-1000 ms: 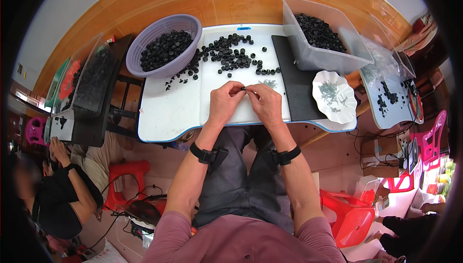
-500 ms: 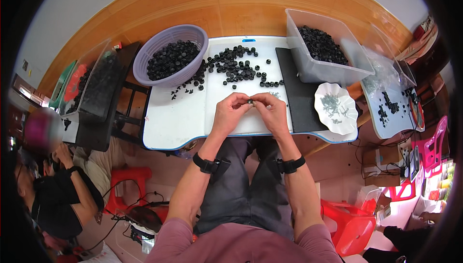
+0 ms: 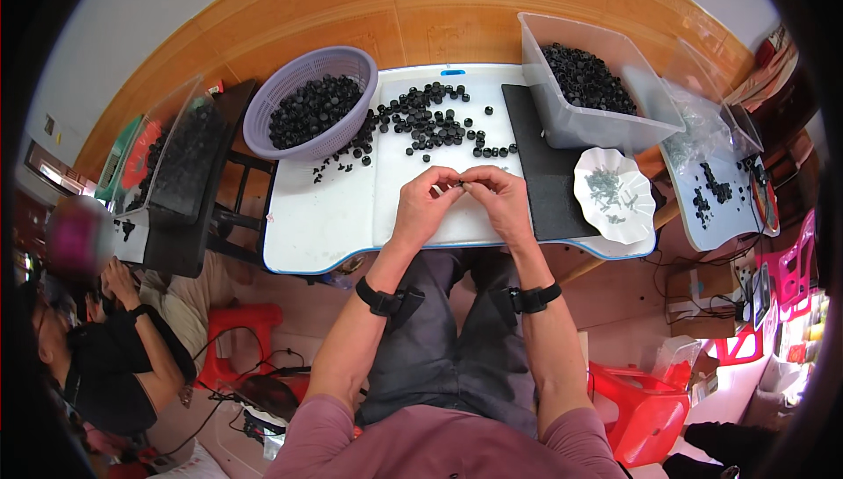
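Above the front middle of the white table (image 3: 325,224), my two hands meet at the fingertips. My left hand (image 3: 425,205) is closed in a pinch on a small black round part (image 3: 460,184), mostly hidden by the fingers. From the other side, my right hand (image 3: 498,201) pinches at the same part; whether it holds a second small piece cannot be made out. Just beyond the hands, many loose black round parts (image 3: 439,132) lie scattered on the table. To the right, a white scalloped dish (image 3: 638,220) holds small pale, thin pieces (image 3: 606,187).
A purple basket (image 3: 255,132) of black parts stands back left, a clear plastic bin (image 3: 606,128) of black parts back right. A black mat (image 3: 553,207) lies beside the dish. Red stools (image 3: 645,409) flank me; a co-worker (image 3: 114,356) sits at left.
Both hands still pinch together at the same spot, with the fingertips shifted slightly. The black part shows less between them than before. The whole view has shifted a little.
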A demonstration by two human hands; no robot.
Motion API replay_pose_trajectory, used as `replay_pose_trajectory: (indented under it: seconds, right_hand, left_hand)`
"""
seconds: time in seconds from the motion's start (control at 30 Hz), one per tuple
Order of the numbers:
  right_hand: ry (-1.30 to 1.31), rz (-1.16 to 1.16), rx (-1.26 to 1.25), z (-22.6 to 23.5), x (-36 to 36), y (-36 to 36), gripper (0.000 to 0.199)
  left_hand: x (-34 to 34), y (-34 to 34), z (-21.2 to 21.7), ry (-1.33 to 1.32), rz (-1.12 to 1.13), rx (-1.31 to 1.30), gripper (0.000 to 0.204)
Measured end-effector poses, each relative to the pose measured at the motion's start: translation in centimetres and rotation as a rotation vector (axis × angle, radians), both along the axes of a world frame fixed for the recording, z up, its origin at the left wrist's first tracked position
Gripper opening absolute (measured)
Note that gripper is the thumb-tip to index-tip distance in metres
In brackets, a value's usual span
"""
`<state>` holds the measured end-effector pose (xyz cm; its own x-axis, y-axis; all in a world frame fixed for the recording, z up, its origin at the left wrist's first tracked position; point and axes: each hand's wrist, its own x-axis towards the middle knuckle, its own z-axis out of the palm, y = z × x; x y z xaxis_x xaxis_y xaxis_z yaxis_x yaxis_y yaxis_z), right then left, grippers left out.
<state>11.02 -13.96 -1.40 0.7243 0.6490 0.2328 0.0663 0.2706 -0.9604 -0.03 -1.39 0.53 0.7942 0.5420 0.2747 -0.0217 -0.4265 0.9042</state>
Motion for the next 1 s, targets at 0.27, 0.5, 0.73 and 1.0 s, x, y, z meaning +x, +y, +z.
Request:
replay_pose_trajectory:
  seconds: [0.27,0.5,0.73,1.0]
  right_hand:
    - [0.026,-0.045,-0.003,0.4,0.1,-0.3,0.014]
    - [-0.008,-0.126,0.056,-0.5,0.3,0.3,0.016]
    - [-0.064,-0.155,0.014,-0.5,0.0,0.4,0.017]
    - [-0.096,-0.213,-0.068,-0.5,-0.1,0.2,0.017]
  left_hand:
    - [0.9,3.4,0.6,-0.006,0.068,0.304,0.030]
    - [3.8,8.2,2.1,0.281,0.111,0.729,0.030]
    - [4.4,8.5,2.7,0.398,0.059,0.739,0.024]
    - [0.9,5.2,2.8,0.387,-0.020,0.647,0.022]
